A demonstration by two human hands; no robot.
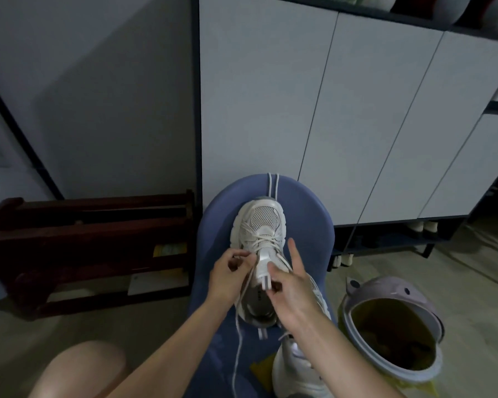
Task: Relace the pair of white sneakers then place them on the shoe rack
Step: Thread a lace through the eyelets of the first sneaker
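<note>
Head view, only cam. Landmark = blue chair.

White sneaker lies on the chair seat, long axis running straight away from the person: toe at the far edge toward the cabinet doors, heel opening nearest the body. Lower eyelets look crossed already; upper ones beside the tongue not yet done, so I judge lacing is mid-way on this shoe.

Left hand sits at the shoe's left side, fingers curled, pinching the lace just beside the upper eyelets; the lace's loose length trails back down past the chair's near edge toward the knee. Right hand is over the tongue and the shoe's right side: thumb and lower fingers appear to nip the tongue's pull tab, index finger stuck out straight toward the toe. Exact contact is partly hidden.

Key relation: next eyelet is just ahead of the left fingers, so left hand is nearer for threading; right steadies.

2nd sneaker lies on the chair nearer the body, just right of the first, partly under the right forearm.

Room: lilac bin stands close on the chair's right; dark wooden shoe rack on the floor to the chair's left, well apart. Two lace strands lie over the chair's far edge beyond the toe.
</note>
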